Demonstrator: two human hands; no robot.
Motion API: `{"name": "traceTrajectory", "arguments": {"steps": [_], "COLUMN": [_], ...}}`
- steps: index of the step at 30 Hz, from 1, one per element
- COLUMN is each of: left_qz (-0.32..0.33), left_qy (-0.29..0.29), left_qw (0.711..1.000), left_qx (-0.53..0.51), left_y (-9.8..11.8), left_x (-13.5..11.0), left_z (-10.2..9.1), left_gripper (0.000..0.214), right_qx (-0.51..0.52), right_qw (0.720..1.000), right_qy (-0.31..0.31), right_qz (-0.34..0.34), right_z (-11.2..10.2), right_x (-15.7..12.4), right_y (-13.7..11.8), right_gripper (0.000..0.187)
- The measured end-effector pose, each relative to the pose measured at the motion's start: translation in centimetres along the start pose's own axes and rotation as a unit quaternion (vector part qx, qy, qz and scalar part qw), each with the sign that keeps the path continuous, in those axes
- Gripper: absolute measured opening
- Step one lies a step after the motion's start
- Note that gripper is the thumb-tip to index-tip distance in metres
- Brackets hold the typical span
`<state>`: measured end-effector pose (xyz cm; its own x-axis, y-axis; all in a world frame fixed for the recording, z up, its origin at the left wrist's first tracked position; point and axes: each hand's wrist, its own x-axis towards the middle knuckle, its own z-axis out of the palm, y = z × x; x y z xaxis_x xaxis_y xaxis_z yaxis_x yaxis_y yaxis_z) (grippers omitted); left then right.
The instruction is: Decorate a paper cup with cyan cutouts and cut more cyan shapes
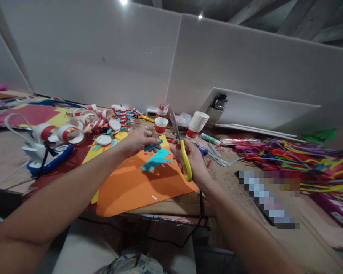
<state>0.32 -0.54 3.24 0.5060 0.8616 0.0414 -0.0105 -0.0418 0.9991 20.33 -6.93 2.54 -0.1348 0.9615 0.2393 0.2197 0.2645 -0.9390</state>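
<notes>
My left hand (pixel 140 141) pinches a small folded-looking strip of teal paper (pixel 153 145) between thumb and fingers. To its right, my right hand (pixel 193 158) is closed on yellow-handled scissors (pixel 185 160), whose blades point up and away from me. Beneath both hands lies an orange paper sheet (pixel 125 190), partly over a yellow sheet (pixel 93 158). A ragged scrap of blue paper (pixel 157 160) rests on the orange sheet near my hands. A tiny white scrap (pixel 154 197) is closer to the front edge.
Behind my hands stand a red-and-white paper cup (pixel 161 126) and a tilted cup stack (pixel 197 125). Cut cup rings (pixel 71 131) and a blue power strip (pixel 50 158) are at left. Colourful pipe cleaners (pixel 303 156), a dark bottle (pixel 217 108) and a glue stick (pixel 210 139) lie rightward.
</notes>
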Motion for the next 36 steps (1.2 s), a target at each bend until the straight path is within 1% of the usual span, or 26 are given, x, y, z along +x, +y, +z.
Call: {"name": "traceTrajectory", "arguments": {"steps": [3, 7, 11, 14, 17, 19, 24, 26, 30, 32, 36], "left_qz": [0.003, -0.002, -0.002, -0.004, -0.004, 0.0, 0.008, 0.017, 0.041, 0.047, 0.039], "left_qy": [-0.038, -0.067, -0.08, -0.073, -0.058, -0.049, -0.014, -0.013, 0.006, 0.015, 0.027], "left_qw": [0.998, 0.993, 0.99, 0.992, 0.996, 0.999, 0.989, 0.984, 0.975, 0.972, 0.974], "left_qx": [0.055, 0.093, 0.114, 0.107, 0.064, 0.003, -0.145, -0.177, -0.216, -0.229, -0.223], "left_y": [-0.3, -0.4, -0.3, -0.3, -0.4, -0.6, -1.1, -1.4, -2.0, -2.2, -2.3], "left_x": [-0.1, -0.3, -0.4, -0.4, -0.4, -0.4, -0.8, -0.9, -0.7, -0.6, -0.6], "left_z": [0.7, 1.3, 1.6, 1.8, 2.0, 2.2, 3.5, 4.3, 5.4, 5.6, 5.7], "left_gripper": [0.024, 0.02, 0.016, 0.015, 0.017, 0.02, 0.036, 0.039, 0.034, 0.031, 0.027], "right_qx": [0.047, 0.038, 0.021, 0.013, 0.049, 0.086, 0.158, 0.159, 0.14, 0.127, 0.082], "right_qw": [0.998, 0.998, 0.998, 0.998, 0.995, 0.991, 0.977, 0.976, 0.977, 0.978, 0.984], "right_qy": [0.023, 0.032, 0.031, 0.033, 0.062, 0.09, 0.14, 0.149, 0.159, 0.163, 0.153], "right_qz": [-0.024, -0.045, -0.056, -0.05, -0.056, -0.056, -0.018, -0.019, -0.022, -0.02, -0.026], "right_z": [0.3, 0.5, 0.5, 0.7, 1.0, 1.2, 1.2, 1.2, 1.4, 1.6, 2.0], "right_x": [0.1, -0.1, -0.2, -0.2, -0.1, -0.1, -0.2, -0.2, -0.1, -0.1, -0.1], "right_y": [0.2, 0.4, 0.3, 0.3, 0.4, 0.3, 0.2, 0.3, 0.3, 0.3, 0.2], "right_gripper": [0.046, 0.048, 0.046, 0.046, 0.046, 0.046, 0.041, 0.039, 0.041, 0.042, 0.04]}}
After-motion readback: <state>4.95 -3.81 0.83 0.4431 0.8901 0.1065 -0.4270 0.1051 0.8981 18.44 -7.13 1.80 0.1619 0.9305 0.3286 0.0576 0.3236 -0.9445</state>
